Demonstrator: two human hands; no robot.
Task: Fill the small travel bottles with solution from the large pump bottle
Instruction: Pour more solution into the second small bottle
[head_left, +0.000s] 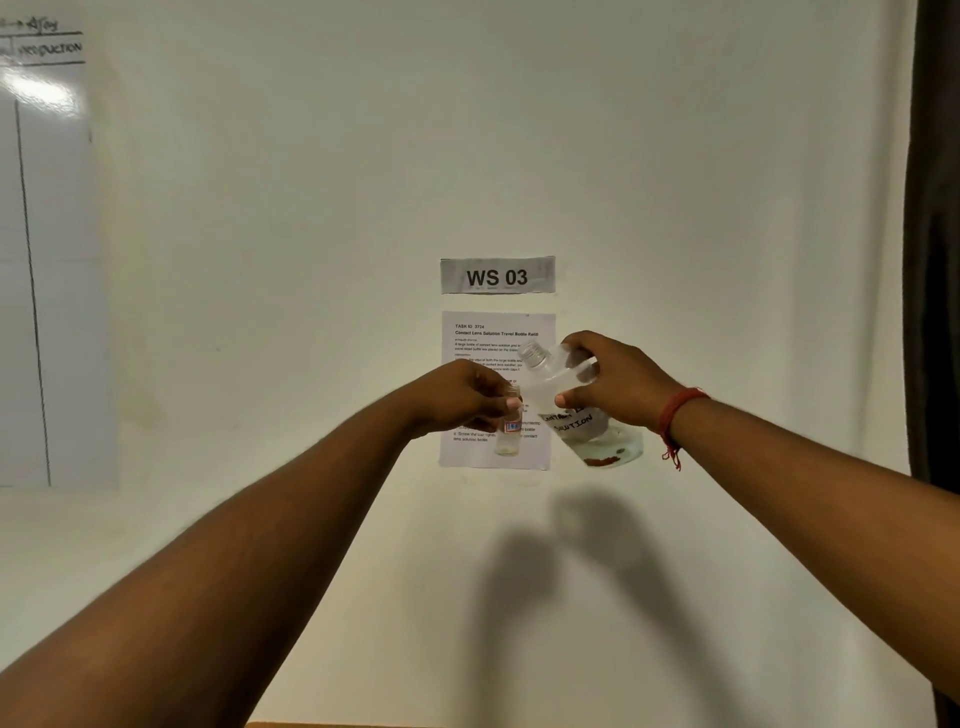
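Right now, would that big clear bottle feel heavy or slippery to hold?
Probably light: the large bottle shows liquid only near its base. Its smooth clear plastic could be slippery, and, tilted with the neck uncapped in the right hand, it might spill.

The big bottle in the right hand is clear, with a white label lettered in black and reddish-brown specks at its base. The small bottle in the left hand is clear too, with a red-and-blue label. A red thread circles the right wrist.
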